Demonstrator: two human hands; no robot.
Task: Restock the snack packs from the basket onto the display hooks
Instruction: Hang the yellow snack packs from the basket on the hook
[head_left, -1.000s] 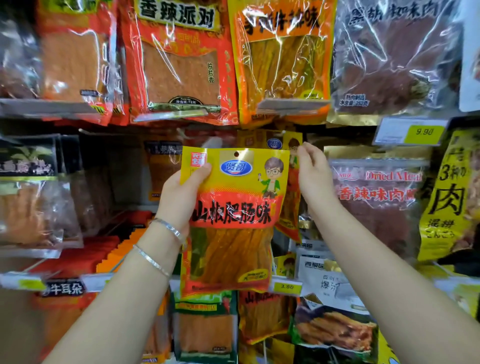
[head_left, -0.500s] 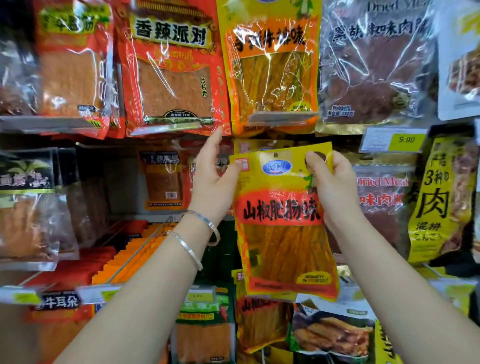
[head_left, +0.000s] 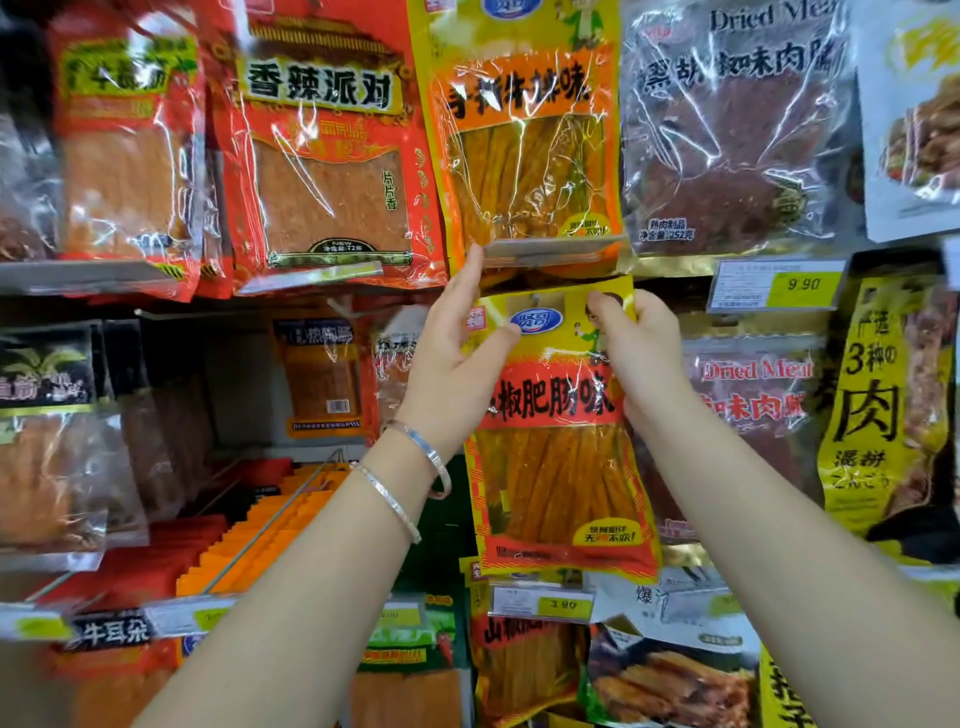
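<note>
Both hands hold a yellow snack pack (head_left: 558, 431) up against the display, top edge just under the upper row.

Left hand (head_left: 457, 358) pinches the pack's top-left corner, thumb on front, fingers extended behind. Right hand (head_left: 641, 353) grips the top-right corner. Pack hangs upright, slightly tilted, in front of same-type packs; hook itself not clearly visible, probably behind the top edge. Two bracelets (head_left: 415, 467) on left wrist. Price tag (head_left: 540, 603) just below the pack.

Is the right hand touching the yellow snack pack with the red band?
Touching. The head view shows the right hand gripping the top right corner of the yellow snack pack with the red band, thumb over its front.
</note>
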